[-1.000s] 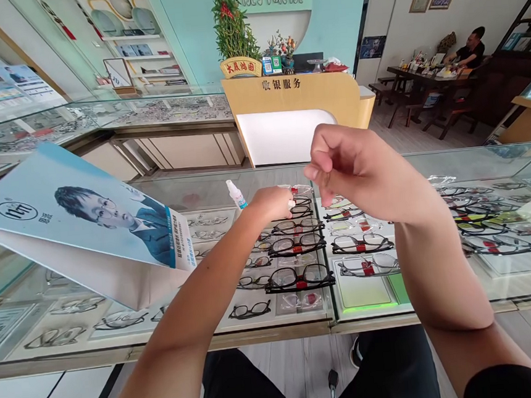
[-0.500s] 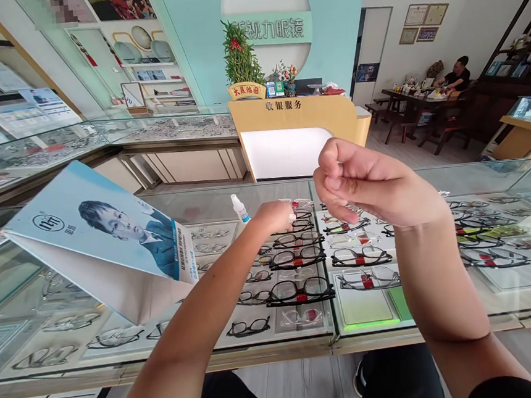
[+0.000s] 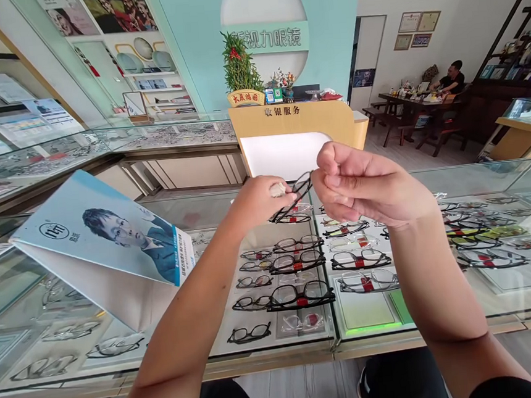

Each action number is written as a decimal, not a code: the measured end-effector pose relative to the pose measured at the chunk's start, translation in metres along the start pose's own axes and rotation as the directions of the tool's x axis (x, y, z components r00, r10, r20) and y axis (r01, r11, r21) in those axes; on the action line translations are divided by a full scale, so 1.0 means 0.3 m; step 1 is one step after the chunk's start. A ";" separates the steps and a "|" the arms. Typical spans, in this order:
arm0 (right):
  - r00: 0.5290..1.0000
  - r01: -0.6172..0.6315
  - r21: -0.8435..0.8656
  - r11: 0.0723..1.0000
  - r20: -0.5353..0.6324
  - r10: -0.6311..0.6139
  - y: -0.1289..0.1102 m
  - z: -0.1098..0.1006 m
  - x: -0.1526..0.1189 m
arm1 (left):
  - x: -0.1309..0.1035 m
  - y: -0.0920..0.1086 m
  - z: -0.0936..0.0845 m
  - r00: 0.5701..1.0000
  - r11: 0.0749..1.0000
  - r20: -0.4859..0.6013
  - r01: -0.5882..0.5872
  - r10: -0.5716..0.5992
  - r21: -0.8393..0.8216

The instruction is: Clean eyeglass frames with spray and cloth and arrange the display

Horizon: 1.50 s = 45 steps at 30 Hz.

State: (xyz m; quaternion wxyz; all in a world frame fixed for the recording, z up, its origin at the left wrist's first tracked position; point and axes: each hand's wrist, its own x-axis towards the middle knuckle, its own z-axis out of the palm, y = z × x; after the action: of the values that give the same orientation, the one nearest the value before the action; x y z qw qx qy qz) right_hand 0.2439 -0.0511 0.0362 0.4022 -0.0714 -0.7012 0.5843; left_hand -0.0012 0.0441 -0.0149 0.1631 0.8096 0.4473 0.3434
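My left hand (image 3: 259, 202) is closed on a pair of dark-framed eyeglasses (image 3: 302, 186), raised above the glass counter. A small whitish piece (image 3: 278, 190) shows at its fingers; I cannot tell what it is. My right hand (image 3: 361, 181) is raised just to the right, fingers curled and pressed together by the thumb. The eyeglasses reach up to its fingertips, but whether it grips them or something else is hidden. Below both hands, rows of glasses (image 3: 300, 293), several with red tags, sit on the display counter (image 3: 288, 350).
A blue folded display card (image 3: 124, 230) with a portrait stands on the counter at left. Beyond are a cash desk (image 3: 296, 122) with a potted plant (image 3: 240, 68), and more glass cases (image 3: 171, 133). A person (image 3: 455, 80) sits at a dark table far right.
My left hand has lifted off the row of glasses and come up beside my right hand, with a pair of eyeglasses in it. The right hand keeps nearly the same curled pose.
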 end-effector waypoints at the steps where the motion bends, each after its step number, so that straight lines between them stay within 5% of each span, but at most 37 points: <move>1: 1.000 -0.020 0.023 1.000 -0.009 0.020 -0.001 0.000 0.001 | -0.008 0.026 -0.016 0.999 0.999 -0.051 -0.011 0.010 -0.036; 5: 0.996 -0.069 0.094 0.993 -0.050 0.074 0.007 -0.013 0.012 | -0.035 0.100 -0.053 0.958 0.967 -0.284 -0.109 0.040 -0.231; 10: 0.991 -0.072 0.151 0.986 -0.104 0.089 0.029 -0.033 0.031 | -0.069 0.131 -0.067 0.920 0.898 -0.391 -0.202 0.036 -0.390; 27: 0.980 -0.035 0.183 0.982 -0.187 0.070 0.054 -0.045 0.043 | -0.138 0.219 -0.047 0.929 0.800 -0.348 -0.303 0.126 -0.518; 45: 0.957 0.024 0.200 0.980 -0.287 0.035 0.056 -0.049 0.052 | -0.161 0.268 -0.022 0.916 0.816 -0.372 -0.327 0.150 -0.477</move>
State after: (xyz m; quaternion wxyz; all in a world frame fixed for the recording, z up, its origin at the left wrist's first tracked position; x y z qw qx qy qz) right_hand 0.2368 -0.0260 0.0289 0.5039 -0.1168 -0.5720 0.6365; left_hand 0.0258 -0.0405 0.0159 0.2610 0.7169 0.2487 0.5967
